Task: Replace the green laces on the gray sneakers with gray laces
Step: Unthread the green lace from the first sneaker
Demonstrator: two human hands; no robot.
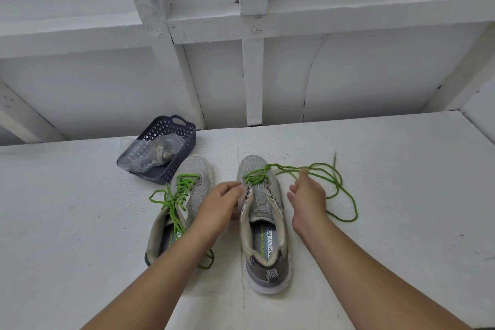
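Our left hand (223,199) has its grip on the inner edge of the right sneaker (263,222), fingers curled over the eyelet flap near the tongue and pinning the shoe to the white counter (401,195). Our right hand (308,194) is beside the shoe's outer edge with its fingers loosely spread and nothing between them; it looks close to the loose green lace (334,182), but we cannot tell whether it touches it.

That lace is only threaded through the eyelets nearest the toe, and the rest trails in loops over the counter to the right. The left sneaker (178,209) sits just beside our left wrist, fully laced in green (184,187), with its ends lying loose. Behind it, a dark basket (171,147) holds a clear bag (150,154); we take the gray bundle inside to be the new laces, though it is too blurred to be sure.

The risks we see from here:
- If the left hold slips, a tug on the lace could drag the shoe instead of freeing it.
- The trailing loops could knot or catch on themselves as they run back through the eyelets.
- Our left forearm crosses the other shoe and could snag its loose ends.
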